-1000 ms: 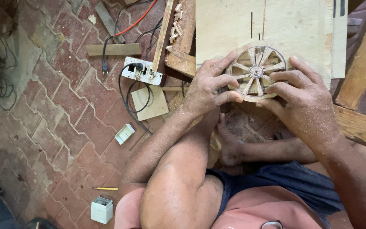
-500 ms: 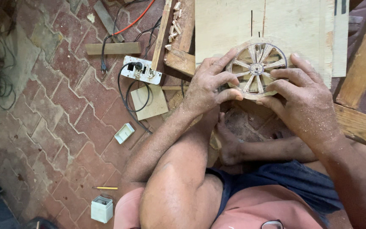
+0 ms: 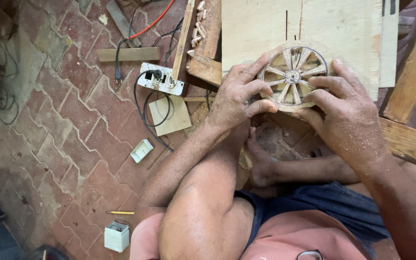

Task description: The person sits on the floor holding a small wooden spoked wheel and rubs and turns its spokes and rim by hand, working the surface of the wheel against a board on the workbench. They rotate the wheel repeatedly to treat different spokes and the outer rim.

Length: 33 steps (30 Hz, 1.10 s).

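Both hands on a small wooden wheel [image 3: 292, 77], spoked, w/ hub at centre. Wheel lies flat on the near edge of a pale board [image 3: 343, 33], part of rim overhanging toward the person.

L hand [image 3: 239, 96]: fingers spread along the wheel's left rim, index reaching up over the top-left arc, thumb tucked under near the lower-left edge. Pinching rim, not spokes. R hand [image 3: 347, 113]: fingers curled over the right and lower-right rim, thumb pressing on the bottom edge. Both grips closed on the wheel, pressed from opposite sides.

Handling, judged: light, stiff, thin. Spokes slender, prob. glued, so likely fragile; hub small. Rim is the sound place to hold, two opposed points as here. Sawdust on skin and wood, so maybe a bit slippery. Board edge gives support under the far half.

Around the grip: left of L hand, a timber frame [image 3: 205, 67] w/ small wood bits on it. Further left, a white power strip [image 3: 161, 81] w/ black cord, a square ply offcut [image 3: 170, 115] just below it. Lower left on the brick floor [image 3: 73, 120]: small white box [image 3: 141, 150], pencil [image 3: 120, 212], white can [image 3: 116, 236]. Right of R hand, a slanting beam [image 3: 412, 72]. Below the grip, person's bare foot [image 3: 261, 163] and knee.
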Available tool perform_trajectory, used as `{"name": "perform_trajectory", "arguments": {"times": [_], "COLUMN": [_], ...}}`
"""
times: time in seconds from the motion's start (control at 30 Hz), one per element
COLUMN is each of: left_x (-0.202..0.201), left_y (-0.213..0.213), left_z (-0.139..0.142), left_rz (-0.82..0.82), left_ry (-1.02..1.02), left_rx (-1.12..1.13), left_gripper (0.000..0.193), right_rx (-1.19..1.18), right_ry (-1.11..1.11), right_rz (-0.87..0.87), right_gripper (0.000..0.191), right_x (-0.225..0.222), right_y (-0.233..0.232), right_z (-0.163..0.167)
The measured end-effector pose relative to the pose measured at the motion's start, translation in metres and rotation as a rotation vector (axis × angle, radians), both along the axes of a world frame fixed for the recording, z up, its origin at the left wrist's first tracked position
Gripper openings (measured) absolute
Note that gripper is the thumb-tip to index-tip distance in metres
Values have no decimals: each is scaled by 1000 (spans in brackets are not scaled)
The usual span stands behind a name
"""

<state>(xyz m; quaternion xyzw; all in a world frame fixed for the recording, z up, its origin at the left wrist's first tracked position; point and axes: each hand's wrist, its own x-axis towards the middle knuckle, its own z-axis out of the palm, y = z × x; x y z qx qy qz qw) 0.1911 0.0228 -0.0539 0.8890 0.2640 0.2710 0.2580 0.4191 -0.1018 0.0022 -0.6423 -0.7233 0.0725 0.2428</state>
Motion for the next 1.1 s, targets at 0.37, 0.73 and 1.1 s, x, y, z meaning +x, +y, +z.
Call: {"name": "perform_trajectory", "arguments": {"times": [0.37, 0.73, 1.1], "left_x": [1, 4, 5], "left_y": [1, 1, 1], "left_z": [-1, -1, 0], "left_rz": [10, 20, 37], "left_ry": [23, 35, 38], "left_rx": [22, 9, -25], "left_gripper": [45, 44, 41], "right_rx": [18, 16, 18], "right_ry": [20, 8, 20], "right_rz": [5, 1, -6], "right_gripper": [27, 25, 27], "right_x": [-1, -1, -2], "right_y": [0, 1, 1], "right_z": [3, 3, 0]}}
